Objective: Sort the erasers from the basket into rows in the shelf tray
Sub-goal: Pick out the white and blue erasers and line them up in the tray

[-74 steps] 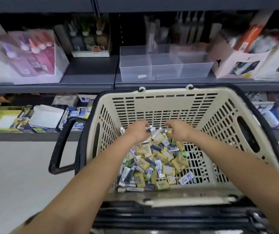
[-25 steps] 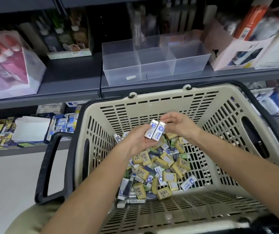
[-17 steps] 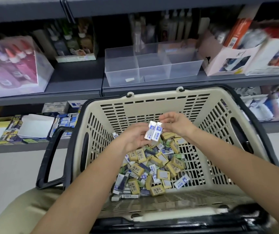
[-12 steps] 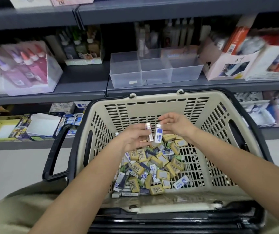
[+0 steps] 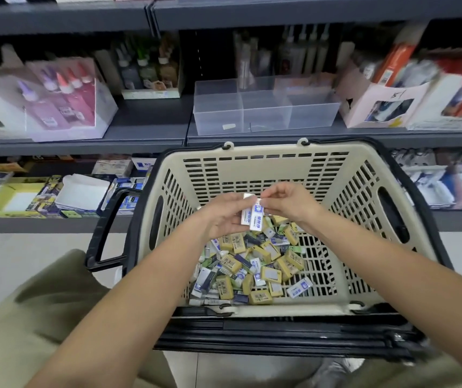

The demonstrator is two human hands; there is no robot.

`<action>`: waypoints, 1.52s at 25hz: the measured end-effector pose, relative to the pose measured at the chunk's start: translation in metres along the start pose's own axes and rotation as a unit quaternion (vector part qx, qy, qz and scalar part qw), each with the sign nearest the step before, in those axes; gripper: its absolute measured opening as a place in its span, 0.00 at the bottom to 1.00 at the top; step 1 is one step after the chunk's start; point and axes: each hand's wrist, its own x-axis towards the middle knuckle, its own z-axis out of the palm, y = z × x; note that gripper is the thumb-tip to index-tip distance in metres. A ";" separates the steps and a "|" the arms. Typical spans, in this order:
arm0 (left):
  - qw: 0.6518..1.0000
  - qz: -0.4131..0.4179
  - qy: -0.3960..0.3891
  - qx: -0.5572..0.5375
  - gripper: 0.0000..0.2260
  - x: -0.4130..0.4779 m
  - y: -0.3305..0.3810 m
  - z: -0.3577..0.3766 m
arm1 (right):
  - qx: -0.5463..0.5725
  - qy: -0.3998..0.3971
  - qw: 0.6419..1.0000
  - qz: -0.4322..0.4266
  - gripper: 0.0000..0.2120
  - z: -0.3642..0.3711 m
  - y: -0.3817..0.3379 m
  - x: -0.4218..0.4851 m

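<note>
A beige basket (image 5: 263, 169) with black handles sits in front of me, holding a pile of several yellow, white-blue and green erasers (image 5: 252, 264). Above the pile my left hand (image 5: 224, 217) holds white-blue erasers (image 5: 248, 215) in its fingers. My right hand (image 5: 288, 201) pinches the top end of the white-blue eraser (image 5: 257, 218) lying against them. A clear divided shelf tray (image 5: 263, 110) stands on the grey shelf behind the basket, and I see nothing in its compartments.
Left of the tray stand a display box of glue bottles (image 5: 56, 102) and a small box of bottles (image 5: 148, 71). Pink and white cartons (image 5: 386, 99) stand to its right. The lower shelf carries open stationery boxes (image 5: 81, 191). Pale floor lies at the left.
Both hands rose out of the eraser pile with white-blue erasers. The two erasers were then brought together side by side between my hands, and the view shifted slightly.
</note>
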 end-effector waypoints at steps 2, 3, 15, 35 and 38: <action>0.999 0.004 -0.015 0.031 0.08 -0.001 0.000 0.000 | 0.009 0.012 1.000 0.001 0.06 0.002 0.000 0.003; 0.998 0.006 -0.002 0.058 0.09 0.000 0.001 -0.002 | 0.002 0.018 1.000 0.007 0.05 0.001 0.000 0.005; 0.984 0.008 0.160 -0.077 0.16 0.028 0.015 -0.055 | -0.492 -0.007 0.870 0.016 0.10 -0.008 0.048 0.082; 0.969 -0.022 0.243 -0.042 0.10 0.035 -0.004 -0.047 | -0.274 -0.020 0.959 0.067 0.07 0.035 0.073 0.074; 0.975 -0.046 0.210 -0.059 0.09 0.037 -0.012 -0.043 | -0.083 -0.022 0.992 0.096 0.10 0.034 0.063 0.068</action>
